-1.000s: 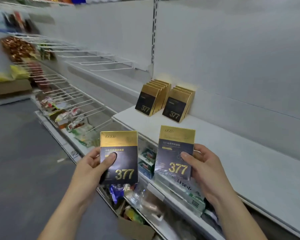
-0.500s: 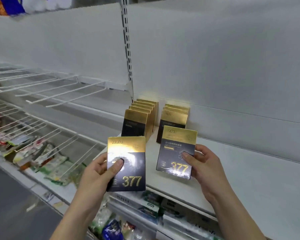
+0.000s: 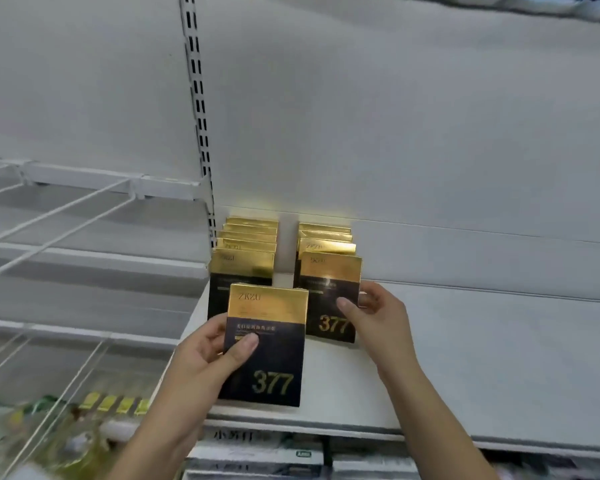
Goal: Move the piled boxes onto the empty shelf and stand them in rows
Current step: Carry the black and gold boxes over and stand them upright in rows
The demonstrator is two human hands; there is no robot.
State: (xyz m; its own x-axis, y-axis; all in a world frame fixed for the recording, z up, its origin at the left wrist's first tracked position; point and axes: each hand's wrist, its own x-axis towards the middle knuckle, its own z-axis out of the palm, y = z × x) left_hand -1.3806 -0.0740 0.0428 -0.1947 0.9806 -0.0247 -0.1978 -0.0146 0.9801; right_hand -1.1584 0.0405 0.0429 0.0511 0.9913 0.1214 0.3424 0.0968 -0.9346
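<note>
Two rows of gold-and-black "377" boxes stand on the white shelf (image 3: 482, 368) against its back wall: the left row (image 3: 246, 258) and the right row (image 3: 326, 242). My left hand (image 3: 205, 362) grips one box (image 3: 267, 344) upright, low over the shelf's front part, in front of the left row. My right hand (image 3: 374, 313) holds a second box (image 3: 329, 296) by its right edge, standing at the front of the right row, its bottom at or near the shelf surface.
A slotted upright post (image 3: 198, 109) rises just left of the rows. Left of it are white wire racks (image 3: 59, 216), with blurred packets (image 3: 49, 420) below. Boxed goods (image 3: 257, 452) sit under the shelf's front edge. Bare shelf surface stretches to the right.
Both hands carried their boxes up and forward to the shelf. The right box now stands at the front of the right row; the left box came in front of the left row.
</note>
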